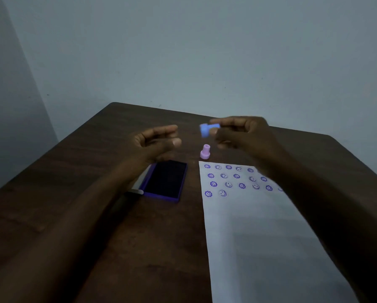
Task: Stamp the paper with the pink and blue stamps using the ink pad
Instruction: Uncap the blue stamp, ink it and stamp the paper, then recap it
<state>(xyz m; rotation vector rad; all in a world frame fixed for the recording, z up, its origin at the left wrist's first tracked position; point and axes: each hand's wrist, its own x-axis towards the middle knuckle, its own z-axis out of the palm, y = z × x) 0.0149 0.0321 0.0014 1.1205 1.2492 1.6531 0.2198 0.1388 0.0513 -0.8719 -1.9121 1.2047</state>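
My right hand point(242, 134) pinches the blue stamp point(205, 130) between thumb and fingers, lifted above the far part of the table point(73, 171), the stamp tipped sideways and blurred. My left hand point(159, 141) hangs empty beside it, fingers loosely curled and apart, above the far end of the ink pad point(164, 180). The pad's case lies open, its dark ink bed exposed, its lid point(140, 181) folded out to the left. The pink stamp point(205, 152) stands upright on the table just beyond the paper point(248, 226), between my hands. Rows of purple flower and smiley prints fill the paper's far end; its near part is bare.
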